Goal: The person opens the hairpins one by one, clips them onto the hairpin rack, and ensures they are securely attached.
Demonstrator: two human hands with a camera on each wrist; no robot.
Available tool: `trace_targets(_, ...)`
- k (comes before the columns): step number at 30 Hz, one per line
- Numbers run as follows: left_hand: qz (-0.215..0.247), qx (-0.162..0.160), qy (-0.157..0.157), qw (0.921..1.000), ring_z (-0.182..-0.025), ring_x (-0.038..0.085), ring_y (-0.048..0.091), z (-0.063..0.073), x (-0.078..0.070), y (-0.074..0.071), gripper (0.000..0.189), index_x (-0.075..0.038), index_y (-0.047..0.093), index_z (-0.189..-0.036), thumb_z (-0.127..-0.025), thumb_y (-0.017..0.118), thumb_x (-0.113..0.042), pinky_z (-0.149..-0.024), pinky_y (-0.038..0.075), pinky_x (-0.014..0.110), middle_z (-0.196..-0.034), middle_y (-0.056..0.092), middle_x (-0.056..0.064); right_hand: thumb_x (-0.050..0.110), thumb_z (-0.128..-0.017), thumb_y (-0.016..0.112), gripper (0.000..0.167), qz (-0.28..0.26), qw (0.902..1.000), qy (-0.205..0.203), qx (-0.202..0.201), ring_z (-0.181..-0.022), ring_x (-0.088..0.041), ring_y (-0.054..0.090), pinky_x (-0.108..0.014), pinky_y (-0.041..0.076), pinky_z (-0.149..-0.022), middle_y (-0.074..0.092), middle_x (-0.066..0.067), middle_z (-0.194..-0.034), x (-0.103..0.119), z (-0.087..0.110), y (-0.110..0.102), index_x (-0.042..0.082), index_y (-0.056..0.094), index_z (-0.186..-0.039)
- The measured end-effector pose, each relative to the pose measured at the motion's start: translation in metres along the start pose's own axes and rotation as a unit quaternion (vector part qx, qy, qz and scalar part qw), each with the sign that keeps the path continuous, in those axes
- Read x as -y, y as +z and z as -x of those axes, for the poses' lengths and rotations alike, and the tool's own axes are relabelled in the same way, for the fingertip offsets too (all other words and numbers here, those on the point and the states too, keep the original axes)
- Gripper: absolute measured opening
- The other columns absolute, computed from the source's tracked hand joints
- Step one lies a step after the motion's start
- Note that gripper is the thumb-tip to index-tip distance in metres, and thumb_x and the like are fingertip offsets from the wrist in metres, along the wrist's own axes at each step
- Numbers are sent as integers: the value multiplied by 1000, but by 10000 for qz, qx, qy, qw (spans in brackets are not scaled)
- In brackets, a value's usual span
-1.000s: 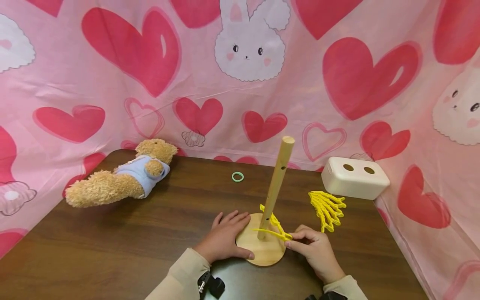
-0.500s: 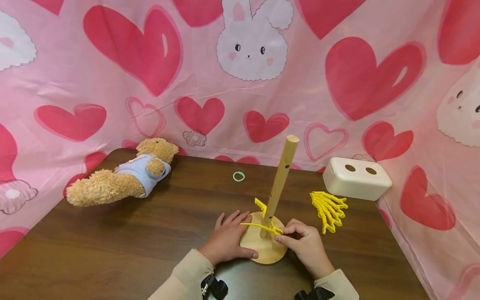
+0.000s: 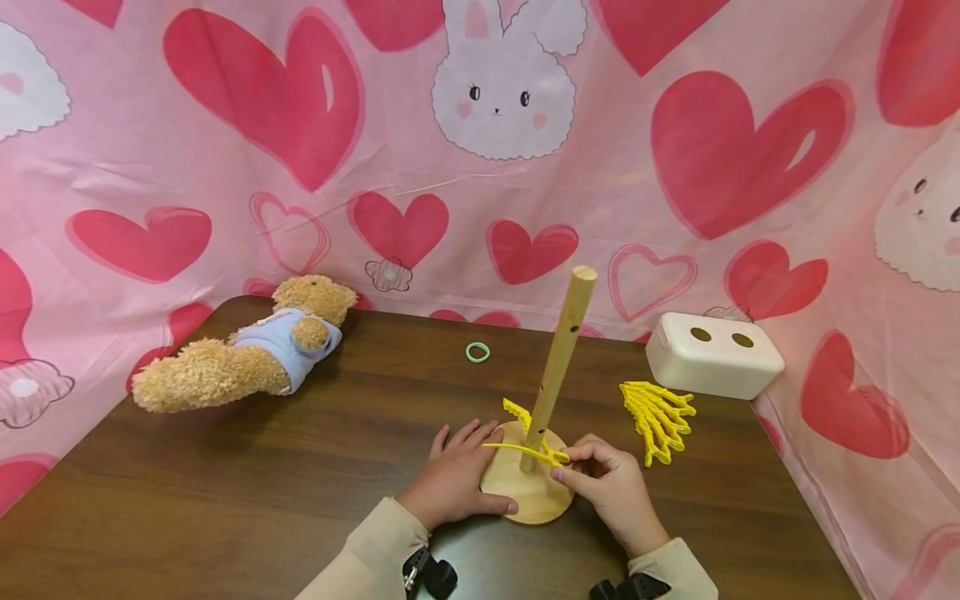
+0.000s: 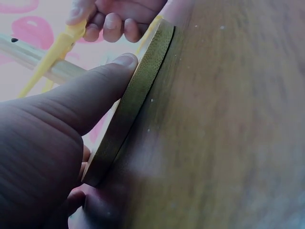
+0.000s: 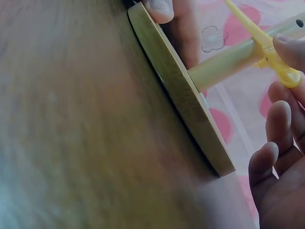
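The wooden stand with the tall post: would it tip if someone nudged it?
A nudge near the top of the post might tip it, since the post is tall for its round base. Pushed low, it would probably slide, as the base lies flat on the table.

Beige sleeves [image 3: 367,550] — black wrist straps [image 3: 441,575] — silvery fitting [image 3: 410,576].

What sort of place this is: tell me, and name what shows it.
Probably an indoor tabletop corner, perhaps screened off for filming: a pink cloth printed with hearts and rabbits hangs around the back and sides of a dark wood-grain table, and the person wears black wrist devices.
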State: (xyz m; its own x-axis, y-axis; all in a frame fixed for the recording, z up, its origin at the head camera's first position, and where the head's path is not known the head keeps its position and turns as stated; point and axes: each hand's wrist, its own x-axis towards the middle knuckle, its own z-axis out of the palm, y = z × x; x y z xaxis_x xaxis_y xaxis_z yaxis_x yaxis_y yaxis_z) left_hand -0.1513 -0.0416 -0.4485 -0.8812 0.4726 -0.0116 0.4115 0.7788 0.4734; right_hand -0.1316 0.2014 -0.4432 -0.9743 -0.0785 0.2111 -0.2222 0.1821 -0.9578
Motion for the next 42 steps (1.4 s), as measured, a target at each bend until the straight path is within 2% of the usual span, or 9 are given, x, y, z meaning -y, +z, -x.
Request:
trace_targets(9,79,28,-50,10000,-150,30,25,-1,0,1,103,-11,42,-154,-76,74,-70,-116,9,65,-161,35,5,4,-79,84,18,9,9997,241,-65,-77,-17,60,-24,52,-66,67,-13,-94,1,0,0,0,72,-91)
trace_targets(16,63,-7,-54,10000,-150,30,25,-1,0,1,103,-11,42,-154,-76,75,-69,-116,9,64,-161,35,4,6,-79,85,22,-32,9990,413,-183,-77,-17,58,-25,51,-65,67,-11,-93,1,1,-1,0,73,-97)
trace_targets(24,57,-45,-65,10000,-149,30,26,-1,1,1,103,-11,41,-154,-76,75,-68,-116,9,64,-161,35,5,4,-79,84,24,2,9991,325,-267,-76,-16,57,-24,49,-64,67,-11,-93,-2,2,-1,0,73,-100)
trace_targets(31,149,-16,-52,9999,-150,30,25,1,0,-1,102,-11,42,-154,-77,75,-67,-116,9,63,-161,34,5,3,-80,83,27,34,9987,445,-231,-75,-16,59,-24,50,-64,67,-6,-90,-4,4,0,0,72,-105)
trace_targets(42,183,-88,-6,9998,-150,28,26,-1,4,2,100,-11,42,-154,-77,74,-67,-117,9,63,-161,36,4,1,-83,80,31,-193,9985,388,-334,-79,-14,61,-24,53,-66,67,-5,-88,-8,5,3,-7,69,-111)
